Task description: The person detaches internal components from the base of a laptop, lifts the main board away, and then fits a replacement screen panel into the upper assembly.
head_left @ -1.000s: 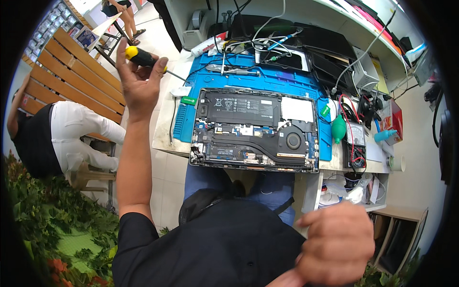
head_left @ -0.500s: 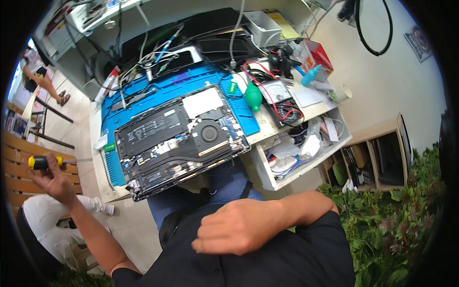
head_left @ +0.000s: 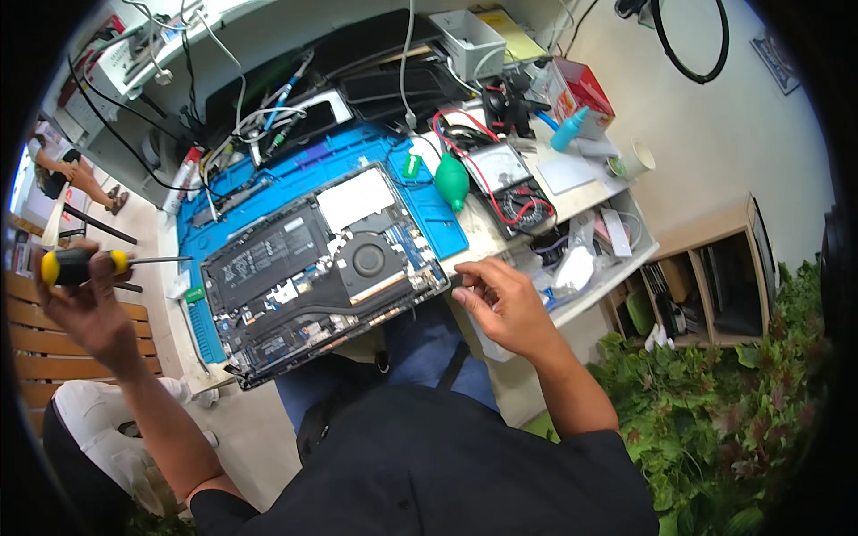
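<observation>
My left hand [head_left: 88, 299] is closed around the yellow and black handle of a screwdriver [head_left: 67, 266]. Its thin shaft points right, with the tip by the left edge of the bench. An opened laptop [head_left: 308, 308] lies tilted on a blue repair mat [head_left: 451, 237], showing its battery [head_left: 268, 255], fan [head_left: 366, 261] and boards. My right hand [head_left: 509, 304] is at the laptop's near right corner, with thumb and fingertips on either side of a dark bit of that corner. The exact contact is small and hard to see.
A green air blower [head_left: 451, 183] and red-cabled meter gear lie right of the mat. An open drawer [head_left: 617, 268] full of bags and parts juts out below. Cables hang over the back. A wooden chair [head_left: 130, 344] stands left, leafy plants [head_left: 742, 411] right.
My right hand has gone from in front of my chest forward to the laptop's near right corner. My left hand, still holding the screwdriver, has risen slightly. The whole view has shifted a little.
</observation>
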Demonstrator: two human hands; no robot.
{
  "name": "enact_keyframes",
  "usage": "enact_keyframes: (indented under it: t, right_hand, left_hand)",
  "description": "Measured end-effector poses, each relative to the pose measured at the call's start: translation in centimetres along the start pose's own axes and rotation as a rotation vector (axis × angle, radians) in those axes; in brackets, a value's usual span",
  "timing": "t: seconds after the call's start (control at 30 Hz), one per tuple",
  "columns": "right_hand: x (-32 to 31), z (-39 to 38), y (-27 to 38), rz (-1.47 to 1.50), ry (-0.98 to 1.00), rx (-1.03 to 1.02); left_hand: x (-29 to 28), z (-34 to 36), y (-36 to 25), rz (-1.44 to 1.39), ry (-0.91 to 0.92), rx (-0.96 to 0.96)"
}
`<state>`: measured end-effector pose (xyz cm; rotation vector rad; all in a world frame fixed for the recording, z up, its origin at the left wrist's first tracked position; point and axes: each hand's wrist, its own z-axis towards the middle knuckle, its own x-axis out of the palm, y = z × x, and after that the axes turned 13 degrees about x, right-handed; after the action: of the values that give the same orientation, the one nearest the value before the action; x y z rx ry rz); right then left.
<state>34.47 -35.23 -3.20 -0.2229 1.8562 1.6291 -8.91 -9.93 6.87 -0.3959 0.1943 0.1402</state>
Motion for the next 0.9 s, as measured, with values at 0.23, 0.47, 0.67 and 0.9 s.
enact_keyframes:
  t: [0.23,0.47,0.67,0.9]
  right_hand:
    - [2.0,0.8,-1.5,0.149,-0.002,0.114]
    - [1.8,2.1,-1.6,0.114,0.045,0.039]
    - [-0.2,2.5,0.2,0.003,0.187,-0.063]
    - [-0.4,4.3,0.0,-0.162,0.235,-0.185]
  left_hand:
    - [8.2,3.4,2.0,-0.264,0.026,-0.183]
    - [14.6,0.6,7.8,-0.403,0.253,-0.741]
    - [16.9,-1.0,11.5,-0.301,0.506,-0.63]
    - [17.2,-1.9,12.6,-0.163,0.68,-0.421]
